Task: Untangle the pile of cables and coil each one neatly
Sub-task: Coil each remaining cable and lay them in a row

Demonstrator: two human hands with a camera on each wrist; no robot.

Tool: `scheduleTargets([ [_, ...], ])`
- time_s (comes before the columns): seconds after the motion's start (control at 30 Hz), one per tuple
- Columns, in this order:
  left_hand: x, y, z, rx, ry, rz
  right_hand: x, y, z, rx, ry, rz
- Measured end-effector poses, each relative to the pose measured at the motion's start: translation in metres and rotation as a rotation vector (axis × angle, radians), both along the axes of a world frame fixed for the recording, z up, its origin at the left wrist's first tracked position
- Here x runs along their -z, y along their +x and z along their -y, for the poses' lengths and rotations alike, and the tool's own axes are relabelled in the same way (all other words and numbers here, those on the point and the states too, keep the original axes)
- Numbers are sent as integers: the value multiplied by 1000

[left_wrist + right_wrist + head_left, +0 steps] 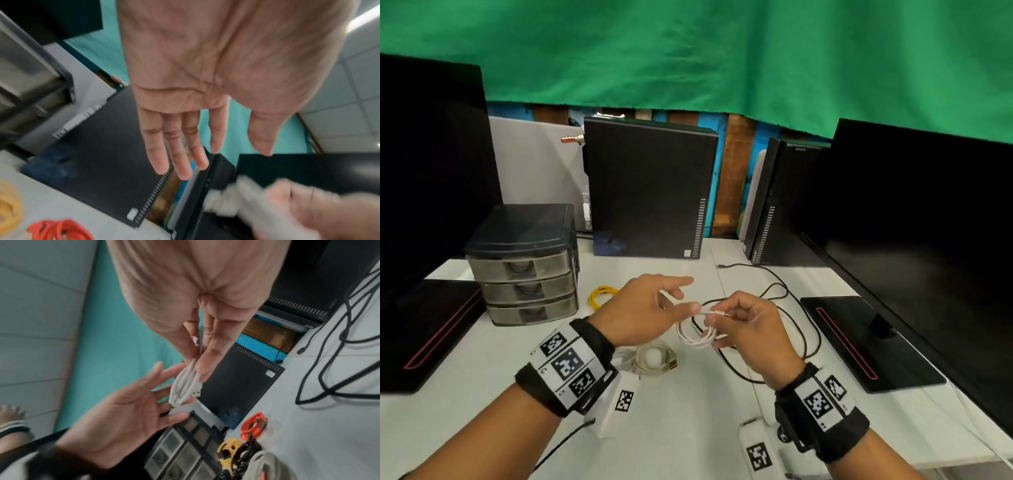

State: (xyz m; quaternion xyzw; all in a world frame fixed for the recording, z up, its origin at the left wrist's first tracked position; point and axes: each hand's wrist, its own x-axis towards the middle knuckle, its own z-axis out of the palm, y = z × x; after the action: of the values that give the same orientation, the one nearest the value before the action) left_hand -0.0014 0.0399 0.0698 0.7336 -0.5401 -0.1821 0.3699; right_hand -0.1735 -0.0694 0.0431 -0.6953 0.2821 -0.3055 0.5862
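the thin white usb cable (697, 337), wound into a few small loops, is held in the air between the two hands, above the white table (688, 428). the bundle is pinched near its top by the right hand (751, 337), thumb against fingers; a short white end is trapped inside the same pinch, and the flat metal usb plug (196, 392) sticks out just below the fingertips. likely reason for the grip: loops are kept from springing apart while the tail gets tucked. the loops look tight and even, no kinks seen.

the left hand (643, 313) is spread wide beside the coil, fingers straight; nothing is gripped by it. in the head view its thumb tip sits next to the cable end, contact not certain.

beyond the right hand, a long thin black cable (791, 308) is left sprawled loose on the table, judged the next one to be done. below and beyond the left hand, finished coils are parked: a grey-white cable coil (650, 359), a yellow cable coil (601, 296), an orange cable coil (254, 425) and a black cable coil (244, 456), beside a small grey plastic drawer unit (527, 267).
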Motion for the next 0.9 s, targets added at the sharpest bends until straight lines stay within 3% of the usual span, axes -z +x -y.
scheduleTargets([
  [0.2, -30, 41, -19, -213, -259, -273, 28, 74, 67, 158, -21, -228],
  [0.43, -35, 43, -21, -205, -275, -320, 61, 134, 103, 361, -87, -475],
  [0.6, -30, 41, -18, -182, -247, -301, 54, 125, 111, 294, -156, -611],
  [0.9, -24, 28, -11, -148, -218, -273, 22, 66, 129, 304, -136, -466],
])
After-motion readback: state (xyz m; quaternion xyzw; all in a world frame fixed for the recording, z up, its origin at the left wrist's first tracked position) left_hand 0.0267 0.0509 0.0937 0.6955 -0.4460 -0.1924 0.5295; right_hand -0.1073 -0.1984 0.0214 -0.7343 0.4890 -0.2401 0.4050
